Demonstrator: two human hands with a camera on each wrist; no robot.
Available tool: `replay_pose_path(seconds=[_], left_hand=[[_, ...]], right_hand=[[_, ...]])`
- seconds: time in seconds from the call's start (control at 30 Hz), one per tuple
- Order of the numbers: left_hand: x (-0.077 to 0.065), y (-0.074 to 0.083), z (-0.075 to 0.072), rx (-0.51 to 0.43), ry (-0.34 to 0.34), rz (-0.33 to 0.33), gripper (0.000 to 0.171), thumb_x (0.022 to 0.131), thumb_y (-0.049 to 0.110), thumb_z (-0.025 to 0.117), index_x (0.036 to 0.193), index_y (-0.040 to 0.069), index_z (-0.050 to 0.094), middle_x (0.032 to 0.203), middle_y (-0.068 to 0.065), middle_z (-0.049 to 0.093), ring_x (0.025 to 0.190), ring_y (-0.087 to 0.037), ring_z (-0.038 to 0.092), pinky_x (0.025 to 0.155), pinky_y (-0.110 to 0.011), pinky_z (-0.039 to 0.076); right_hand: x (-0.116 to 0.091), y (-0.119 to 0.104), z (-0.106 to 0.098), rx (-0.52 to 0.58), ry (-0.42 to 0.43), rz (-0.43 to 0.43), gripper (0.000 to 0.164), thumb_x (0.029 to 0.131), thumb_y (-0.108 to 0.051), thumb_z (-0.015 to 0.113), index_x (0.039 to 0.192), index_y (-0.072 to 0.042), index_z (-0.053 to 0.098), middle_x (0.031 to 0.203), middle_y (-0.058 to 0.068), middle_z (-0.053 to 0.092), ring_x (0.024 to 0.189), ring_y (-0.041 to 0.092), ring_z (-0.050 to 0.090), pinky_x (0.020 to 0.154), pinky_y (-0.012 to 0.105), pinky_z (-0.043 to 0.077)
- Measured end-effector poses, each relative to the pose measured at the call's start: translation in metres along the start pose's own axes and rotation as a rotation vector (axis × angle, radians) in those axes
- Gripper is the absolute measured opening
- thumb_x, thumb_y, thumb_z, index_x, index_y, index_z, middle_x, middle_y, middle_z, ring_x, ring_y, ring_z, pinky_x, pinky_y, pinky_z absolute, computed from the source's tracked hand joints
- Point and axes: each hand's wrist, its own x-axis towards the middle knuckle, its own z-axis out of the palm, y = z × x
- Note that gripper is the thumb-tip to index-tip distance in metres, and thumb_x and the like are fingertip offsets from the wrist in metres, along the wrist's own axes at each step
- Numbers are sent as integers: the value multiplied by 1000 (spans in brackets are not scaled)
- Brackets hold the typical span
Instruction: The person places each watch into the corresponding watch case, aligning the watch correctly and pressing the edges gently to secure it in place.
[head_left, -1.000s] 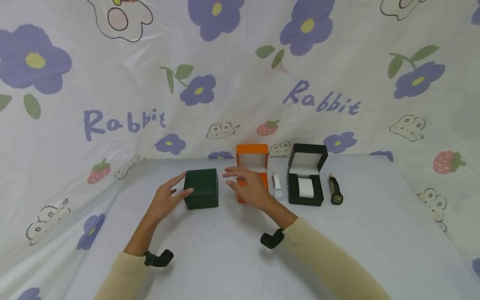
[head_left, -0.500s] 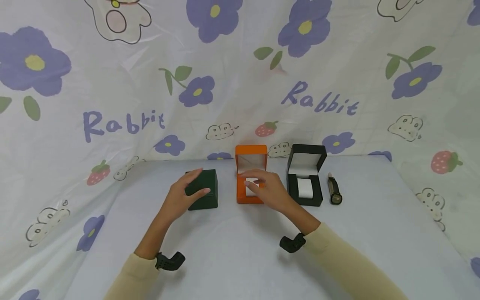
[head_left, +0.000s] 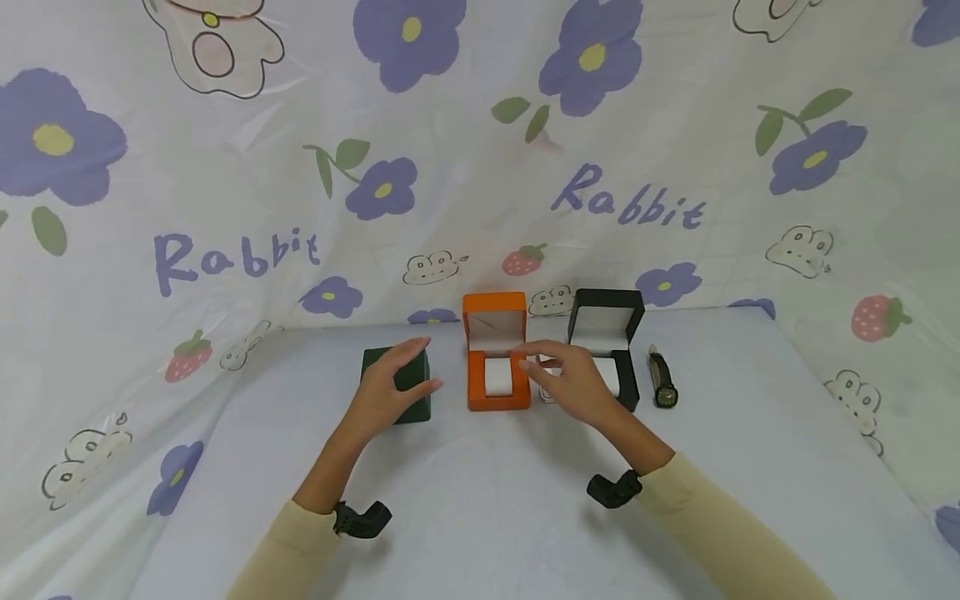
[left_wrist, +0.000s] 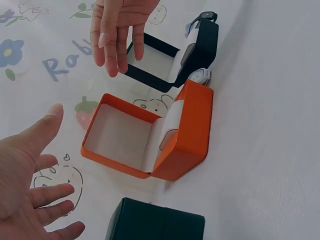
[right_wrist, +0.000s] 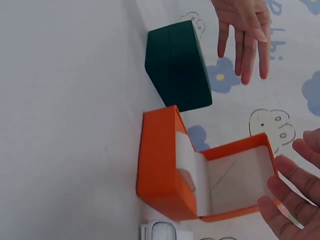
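My left hand (head_left: 384,396) hovers over the green box (head_left: 418,407), whose lid is down, with thumb and fingers spread and nothing between them. In the left wrist view, a gap separates this hand from the green box (left_wrist: 157,222). The open orange watch box (head_left: 498,402) holds a white cushion (head_left: 498,377). Just to its right, my right hand (head_left: 576,385) hangs in the air, fingers loosely bent and holding nothing. Beneath it lies a white watch (head_left: 547,393), mostly hidden in the head view; the right wrist view shows its square face (right_wrist: 163,232).
An open black watch box (head_left: 628,385), partly covered by my right hand, stands right of the orange one. A dark-strapped watch (head_left: 663,382) lies farther right on the white table (head_left: 480,517). A flower-printed cloth (head_left: 465,208) rises along the back edge.
Both hands have moved right. The left has left the green box's side and now hovers over it; the right has passed across the orange box, uncovering it. The boxes stay in place.
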Motion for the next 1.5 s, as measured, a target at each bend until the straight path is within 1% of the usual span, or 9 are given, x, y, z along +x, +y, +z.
replay_pose_path(seconds=[0.13, 0.37, 0.57, 0.77, 1.0, 1.17, 1.27, 1.33, 1.5], left_hand=[[6, -2, 10, 43, -16, 4, 73, 89, 35, 80, 152, 15, 49, 156, -11, 45, 145, -31, 40, 116, -53, 36], [19, -4, 27, 68, -53, 38, 75, 87, 33, 82, 151, 13, 50, 155, -15, 45, 145, -33, 39, 115, -54, 37], [29, -1, 35, 97, -79, 38, 76, 86, 30, 83, 152, 11, 49, 156, -16, 43, 145, -36, 39, 114, -56, 37], [35, 2, 41, 165, -133, 15, 77, 88, 37, 81, 153, 12, 47, 158, -12, 42, 146, -32, 38, 116, -53, 36], [39, 2, 48, 198, -179, 36, 77, 88, 36, 81, 152, 11, 47, 155, -14, 45, 144, -32, 41, 117, -52, 35], [41, -2, 55, 223, -218, 19, 79, 87, 40, 81, 153, 14, 47, 155, -11, 46, 144, -30, 40, 118, -50, 34], [44, -5, 59, 239, -235, 5, 79, 87, 41, 81, 153, 16, 48, 155, -10, 46, 144, -30, 40, 118, -50, 35], [45, -6, 62, 249, -244, -1, 78, 87, 41, 80, 153, 16, 48, 156, -11, 45, 144, -30, 40, 117, -51, 36], [49, -7, 68, 275, -251, -3, 74, 88, 36, 81, 152, 14, 49, 155, -14, 46, 142, -32, 42, 115, -52, 38]], right_hand=[[-3, 6, -5, -36, 21, 46, 26, 100, -16, 67, 125, -11, 73, 127, 6, 70, 121, 27, 62, 97, 47, 56], [-4, 19, -12, -123, 49, 62, 28, 100, -17, 67, 125, -8, 72, 123, 12, 71, 106, 31, 68, 90, 48, 59], [-1, 33, -14, -146, 46, 53, 27, 97, -10, 69, 123, -3, 72, 120, 15, 71, 111, 35, 66, 93, 51, 57], [1, 39, -13, -189, 15, 98, 30, 94, -7, 72, 123, 0, 71, 122, 15, 71, 114, 37, 65, 98, 53, 54], [4, 44, -10, -346, -16, 119, 34, 92, -11, 76, 125, -2, 71, 124, 13, 71, 117, 33, 64, 102, 51, 51], [9, 48, -3, -475, -72, 154, 38, 91, -15, 78, 124, 1, 71, 121, 17, 71, 113, 34, 65, 97, 50, 55], [12, 51, 3, -593, -103, 167, 40, 89, -18, 80, 123, 2, 71, 116, 19, 71, 107, 32, 66, 92, 47, 57], [14, 53, 7, -666, -114, 161, 41, 88, -19, 82, 121, 2, 72, 112, 19, 72, 103, 31, 66, 90, 45, 58], [17, 56, 17, -812, -124, 97, 38, 83, -20, 86, 113, 1, 76, 98, 16, 74, 93, 31, 66, 84, 44, 57]])
